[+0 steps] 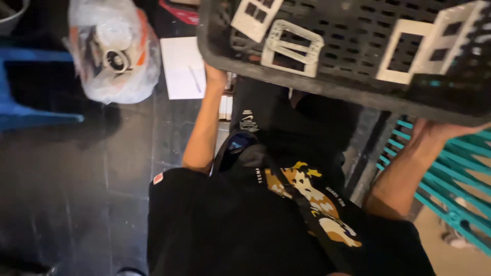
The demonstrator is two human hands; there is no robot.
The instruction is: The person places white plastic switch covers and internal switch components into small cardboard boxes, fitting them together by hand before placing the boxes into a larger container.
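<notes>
You have the black crate point(348, 61) lifted, left hand point(216, 76) and right hand point(434, 130) gripping its underside. White frames point(292, 47) lie inside; it isn't set down yet.

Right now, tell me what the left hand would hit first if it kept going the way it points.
The left hand already meets the black crate at its lower edge; pushing on, it would just press into that edge.

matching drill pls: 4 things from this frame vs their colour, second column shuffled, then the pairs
Things:
1. crate held up by left hand and right hand
2. frame pieces in the crate
3. slatted rack under the right hand
4. bag on the floor

Colours:
A. teal
B. clear plastic
C. black
D. white

Pairs: 1-C, 2-D, 3-A, 4-B
</notes>
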